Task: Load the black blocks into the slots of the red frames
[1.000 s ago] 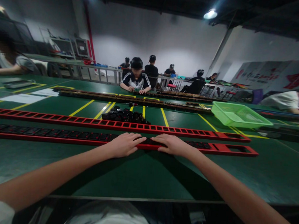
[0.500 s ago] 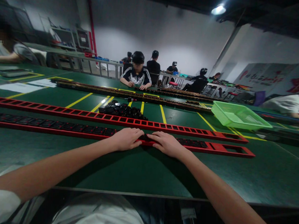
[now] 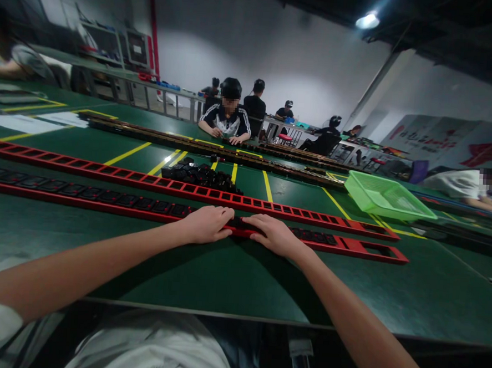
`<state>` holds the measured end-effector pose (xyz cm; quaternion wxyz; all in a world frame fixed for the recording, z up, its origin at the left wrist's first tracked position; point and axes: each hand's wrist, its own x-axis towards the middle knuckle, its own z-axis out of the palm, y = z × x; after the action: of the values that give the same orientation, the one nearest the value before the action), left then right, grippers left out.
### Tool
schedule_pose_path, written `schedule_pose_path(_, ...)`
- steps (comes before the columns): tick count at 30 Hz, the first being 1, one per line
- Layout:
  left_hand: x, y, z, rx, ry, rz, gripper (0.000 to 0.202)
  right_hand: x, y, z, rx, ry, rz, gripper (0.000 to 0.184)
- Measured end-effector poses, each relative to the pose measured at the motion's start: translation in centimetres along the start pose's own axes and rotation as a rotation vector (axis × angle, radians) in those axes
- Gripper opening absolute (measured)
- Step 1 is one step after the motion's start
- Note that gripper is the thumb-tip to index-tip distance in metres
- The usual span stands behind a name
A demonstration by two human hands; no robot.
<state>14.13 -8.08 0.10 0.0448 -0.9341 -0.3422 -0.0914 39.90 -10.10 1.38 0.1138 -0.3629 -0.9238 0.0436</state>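
A long red slotted frame (image 3: 362,248) lies nearest to me on the green table, most of its slots filled with black square parts (image 3: 126,199). At its middle, my left hand (image 3: 208,224) and my right hand (image 3: 273,234) face each other, fingers curled onto one black part (image 3: 238,222) in the frame. Both thumbs are bent towards the frame's near rail. The fingers partly cover this part and the slots around it. Just behind lies a second red slotted frame (image 3: 269,206), its slots showing no black parts. Beyond that is a pile of loose black parts (image 3: 196,175).
A green plastic basket (image 3: 391,197) stands to the right. Long dark rails (image 3: 169,141) stretch across the table behind the pile. White paper sheets (image 3: 20,123) lie at the left. A co-worker (image 3: 227,113) sits opposite; other people are at both sides.
The black part between my hands stood slightly higher before and now sits lower in the frame. My left hand has shifted slightly. The view has tilted a little.
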Motion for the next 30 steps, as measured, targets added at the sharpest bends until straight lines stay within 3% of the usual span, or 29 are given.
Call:
schedule_pose_path(8, -0.05, -0.15, 0.13, 0.003, 0.023, 0.028, 0.027, 0.01, -0.14, -0.14, -0.028, -0.014, 0.006, 0.047)
schedule_pose_path(18, -0.21, -0.21, 0.31, 0.072, 0.043, 0.116, 0.049, 0.00, 0.03, 0.04, -0.027, -0.008, 0.001, 0.046)
schedule_pose_path(30, -0.27, -0.35, 0.45, 0.094, 0.037, 0.124, 0.052, -0.01, 0.09, 0.20, -0.048, -0.018, -0.008, 0.047)
